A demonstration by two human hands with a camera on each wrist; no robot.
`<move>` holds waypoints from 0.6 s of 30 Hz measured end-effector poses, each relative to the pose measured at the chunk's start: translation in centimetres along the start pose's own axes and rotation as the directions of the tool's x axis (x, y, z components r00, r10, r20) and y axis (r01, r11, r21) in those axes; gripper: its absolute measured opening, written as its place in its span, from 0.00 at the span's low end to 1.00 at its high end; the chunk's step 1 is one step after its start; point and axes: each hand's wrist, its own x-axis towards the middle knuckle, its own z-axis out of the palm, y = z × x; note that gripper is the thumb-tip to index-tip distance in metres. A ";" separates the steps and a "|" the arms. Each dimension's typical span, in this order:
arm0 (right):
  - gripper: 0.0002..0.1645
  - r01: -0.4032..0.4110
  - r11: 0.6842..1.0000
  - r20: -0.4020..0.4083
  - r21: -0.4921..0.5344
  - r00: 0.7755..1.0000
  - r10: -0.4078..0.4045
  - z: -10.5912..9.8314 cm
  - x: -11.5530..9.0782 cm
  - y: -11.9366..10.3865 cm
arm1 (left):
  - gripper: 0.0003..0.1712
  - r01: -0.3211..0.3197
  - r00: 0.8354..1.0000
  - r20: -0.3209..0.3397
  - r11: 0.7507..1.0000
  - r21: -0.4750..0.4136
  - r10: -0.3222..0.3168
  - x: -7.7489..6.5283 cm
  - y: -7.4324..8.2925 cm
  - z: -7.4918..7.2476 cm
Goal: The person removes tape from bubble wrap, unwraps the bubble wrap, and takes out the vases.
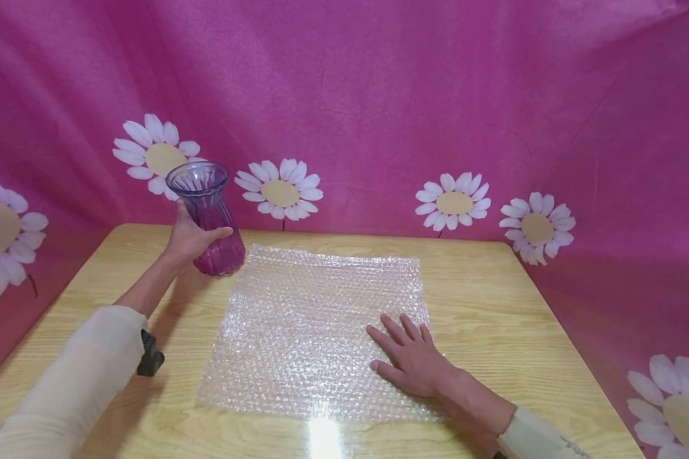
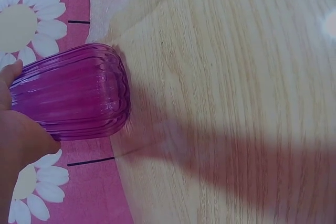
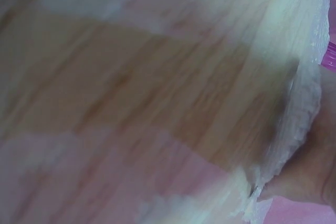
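A purple ribbed glass vase (image 1: 221,245) with a flared, clear-blue rim stands tilted at the back left. My left hand (image 1: 192,236) grips it around the middle, thumb across the front. In the left wrist view the vase (image 2: 79,93) shows its base close to the table. A sheet of bubble wrap (image 1: 304,325) lies flat in the middle of the table. On its right edge rests my right hand (image 1: 416,363), fingers spread and straight. The right wrist view shows the edge of the wrap (image 3: 299,124) beside the right hand (image 3: 323,145).
The light wooden table (image 1: 494,306) carries the sheet and the vase. A pink cloth (image 1: 367,95) printed with white daisies hangs behind the table and along both sides. A bright light reflection shows near the front edge.
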 end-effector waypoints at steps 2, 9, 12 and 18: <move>0.39 0.003 1.000 -0.005 -0.005 1.000 -0.003 0.0 0.0 0.0 | 0.63 -0.003 1.000 -0.002 1.000 -0.004 0.003 0.0 0.0 0.0; 0.39 0.004 1.000 -0.005 0.000 1.000 -0.004 0.0 0.0 -0.1 | 0.63 -0.006 1.000 0.007 1.000 -0.014 0.006 -0.2 0.2 -0.2; 0.39 0.006 1.000 -0.007 -0.005 1.000 -0.006 0.0 0.1 -0.1 | 0.62 -0.010 1.000 0.004 1.000 0.005 0.010 -0.3 0.2 -0.3; 0.39 0.007 1.000 -0.007 -0.007 1.000 -0.007 -0.3 0.1 0.1 | 0.61 -0.034 0.999 -0.008 0.999 0.031 0.034 -0.5 0.5 -0.1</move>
